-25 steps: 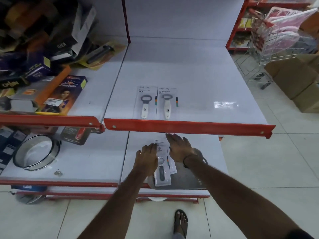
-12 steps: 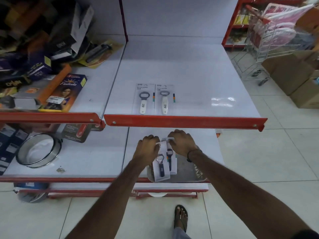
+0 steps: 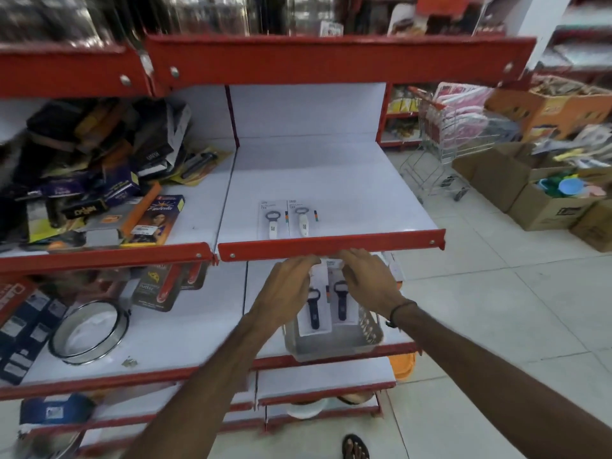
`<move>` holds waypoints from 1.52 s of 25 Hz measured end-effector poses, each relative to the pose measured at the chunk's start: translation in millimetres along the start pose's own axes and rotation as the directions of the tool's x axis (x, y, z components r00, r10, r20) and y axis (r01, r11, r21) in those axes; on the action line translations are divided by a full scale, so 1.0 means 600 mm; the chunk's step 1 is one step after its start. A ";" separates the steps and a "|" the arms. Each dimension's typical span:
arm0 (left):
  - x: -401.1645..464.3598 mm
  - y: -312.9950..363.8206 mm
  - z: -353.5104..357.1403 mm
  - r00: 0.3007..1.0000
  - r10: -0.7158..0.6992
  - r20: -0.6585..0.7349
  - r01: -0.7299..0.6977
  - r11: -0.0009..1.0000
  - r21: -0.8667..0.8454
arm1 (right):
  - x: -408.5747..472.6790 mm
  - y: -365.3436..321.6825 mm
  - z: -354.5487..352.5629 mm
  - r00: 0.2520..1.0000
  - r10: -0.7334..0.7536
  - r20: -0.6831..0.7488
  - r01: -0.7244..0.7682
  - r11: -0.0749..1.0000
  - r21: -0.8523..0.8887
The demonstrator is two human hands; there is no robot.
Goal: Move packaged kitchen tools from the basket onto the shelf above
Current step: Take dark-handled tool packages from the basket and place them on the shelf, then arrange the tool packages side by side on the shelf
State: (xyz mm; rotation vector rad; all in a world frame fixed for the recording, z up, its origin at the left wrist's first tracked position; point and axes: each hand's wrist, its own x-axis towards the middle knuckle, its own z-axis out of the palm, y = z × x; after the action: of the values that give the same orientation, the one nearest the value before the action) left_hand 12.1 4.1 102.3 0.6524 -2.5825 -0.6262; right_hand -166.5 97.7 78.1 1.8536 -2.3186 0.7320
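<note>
Two carded bottle openers with dark handles hang side by side just under the red shelf lip. My left hand (image 3: 287,286) pinches the top of the left dark opener pack (image 3: 313,309); my right hand (image 3: 367,281) pinches the top of the right dark opener pack (image 3: 340,301). Both packs hang over the grey plastic basket (image 3: 334,347) on the lower shelf. On the white shelf above (image 3: 331,180), two packs of white-handled openers (image 3: 287,218) lie flat near its front edge.
A red lip (image 3: 331,244) fronts the upper shelf right above my knuckles. The left bay holds a heap of boxed goods (image 3: 99,180). A round metal sieve (image 3: 89,331) lies lower left. A shopping trolley (image 3: 447,144) and cardboard boxes (image 3: 543,193) stand on the floor at right.
Both hands closed on the two dark-handled packs in the basket and lifted them up to just below the shelf lip. The camera tilted upward.
</note>
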 end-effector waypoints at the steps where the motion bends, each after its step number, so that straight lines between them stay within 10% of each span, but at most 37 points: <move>1: 0.014 0.017 -0.024 0.997 0.032 -0.067 -0.031 0.999 0.017 | 0.009 -0.007 -0.031 0.999 -0.028 -0.044 0.028 1.000 -0.013; 11: 0.276 0.050 -0.145 0.968 -0.062 -0.243 0.020 0.985 -0.171 | 0.186 0.025 -0.239 0.951 0.083 -0.299 -0.078 0.997 0.027; 21: 0.426 -0.027 -0.019 0.958 -0.285 0.019 0.285 0.951 -0.124 | 0.305 0.179 -0.150 0.967 0.256 -0.005 -0.255 0.966 -0.042; 28: 0.406 -0.090 -0.034 0.955 -0.205 0.214 0.188 0.978 0.094 | 0.284 0.208 -0.092 0.974 0.189 0.123 -0.149 0.949 -0.278; 31: 0.365 -0.142 -0.100 0.936 -0.263 0.233 0.242 0.963 0.118 | 0.295 0.162 -0.087 0.964 0.126 0.234 -0.105 0.989 -0.103; 38: 0.260 -0.178 -0.132 0.851 -0.375 0.368 0.313 0.924 0.219 | 0.310 0.037 -0.039 0.776 0.030 0.630 -0.047 0.999 0.010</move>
State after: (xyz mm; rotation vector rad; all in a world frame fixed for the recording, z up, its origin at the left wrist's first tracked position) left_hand -39.9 -187.1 154.5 1.1692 -2.9409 -0.7472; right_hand -241.6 -56.2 157.8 2.3477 -2.7229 0.1223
